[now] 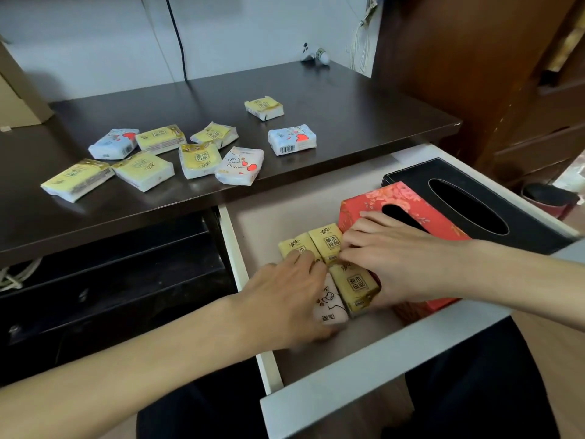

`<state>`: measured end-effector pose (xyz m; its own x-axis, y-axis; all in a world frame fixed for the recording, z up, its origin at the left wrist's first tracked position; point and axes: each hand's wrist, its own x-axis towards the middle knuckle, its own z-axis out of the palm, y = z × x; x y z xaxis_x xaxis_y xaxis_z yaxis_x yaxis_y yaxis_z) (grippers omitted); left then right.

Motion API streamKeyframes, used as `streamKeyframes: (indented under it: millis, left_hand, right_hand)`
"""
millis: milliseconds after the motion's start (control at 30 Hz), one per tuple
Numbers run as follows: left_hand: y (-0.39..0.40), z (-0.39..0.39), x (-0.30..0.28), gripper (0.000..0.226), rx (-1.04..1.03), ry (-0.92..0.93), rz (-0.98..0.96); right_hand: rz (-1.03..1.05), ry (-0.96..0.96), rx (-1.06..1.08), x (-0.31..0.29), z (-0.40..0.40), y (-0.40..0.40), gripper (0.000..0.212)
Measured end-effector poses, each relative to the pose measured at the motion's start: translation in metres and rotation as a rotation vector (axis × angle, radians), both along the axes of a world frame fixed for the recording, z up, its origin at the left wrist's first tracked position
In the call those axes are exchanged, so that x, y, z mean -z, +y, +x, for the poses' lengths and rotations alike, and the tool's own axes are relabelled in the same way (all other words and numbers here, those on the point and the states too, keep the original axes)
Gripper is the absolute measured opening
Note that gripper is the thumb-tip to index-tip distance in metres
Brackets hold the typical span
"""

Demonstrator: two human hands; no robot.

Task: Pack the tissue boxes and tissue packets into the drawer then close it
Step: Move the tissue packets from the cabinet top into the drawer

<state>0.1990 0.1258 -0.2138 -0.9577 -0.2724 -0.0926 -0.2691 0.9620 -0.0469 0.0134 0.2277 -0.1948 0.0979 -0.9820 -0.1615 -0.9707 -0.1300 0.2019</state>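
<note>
drawer [380,359], open: red tissue box [411,210] holds its right; four packets [326,245] just left of it, left hand [285,299] and right hand [399,261] flat, pressing, gripping nothing. nine packets [202,160] on bench [348,99], beyond drawer, nearer left hand.

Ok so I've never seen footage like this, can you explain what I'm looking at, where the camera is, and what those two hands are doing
There is no machine here: a person wears a wide-angle camera on the head, looking down at their own bare hands. The left hand and right hand are inside an open white drawer, pressing small yellow and pink tissue packets into a tidy block. Neither hand has lifted anything; the fingers rest flat on the packets. Beside them in the drawer sit a red floral tissue box and a black tissue box. On the dark brown desktop above, nine more yellow, blue and white tissue packets lie scattered, not yet packed.
</note>
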Motion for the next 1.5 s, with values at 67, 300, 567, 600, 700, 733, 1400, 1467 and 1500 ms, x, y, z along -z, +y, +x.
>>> streamKeyframes:
  millis: [67,300,567,600,700,733,1400,1467,1500]
  left_hand:
    - [-0.003,0.002,-0.002,0.065,0.002,-0.029,0.034]
    - [-0.005,0.001,-0.005,0.057,0.011,-0.003,0.051]
    - [-0.012,-0.001,0.003,0.064,0.018,0.032,-0.004]
    - [-0.013,-0.001,0.003,0.064,0.008,0.022,0.027]
    - [-0.014,-0.003,0.003,0.063,-0.003,0.017,0.062]
    - [-0.015,-0.003,0.004,0.063,-0.001,0.018,0.058]
    - [-0.130,0.061,-0.107,0.012,-0.392,0.472,0.129]
    - [-0.161,0.069,-0.111,0.007,-0.474,0.482,0.130]
    - [-0.176,0.072,-0.112,0.005,-0.513,0.491,0.128]
  right_hand:
    - [0.000,-0.006,0.002,0.000,-0.002,-0.001,0.068]
    - [-0.025,0.004,0.009,0.009,-0.004,-0.002,0.062]
    - [-0.036,-0.007,0.024,0.010,-0.003,-0.003,0.067]
    - [-0.032,-0.005,0.025,0.009,-0.003,-0.003,0.067]
    - [-0.007,0.012,0.016,0.009,-0.003,-0.005,0.064]
    - [-0.002,0.014,0.012,0.010,-0.003,-0.005,0.063]
    - [-0.503,-0.774,0.123,-0.078,0.010,-0.113,0.017]
    - [-0.464,-0.800,0.145,-0.083,0.018,-0.146,0.016]
    - [-0.437,-0.813,0.150,-0.085,0.022,-0.163,0.016]
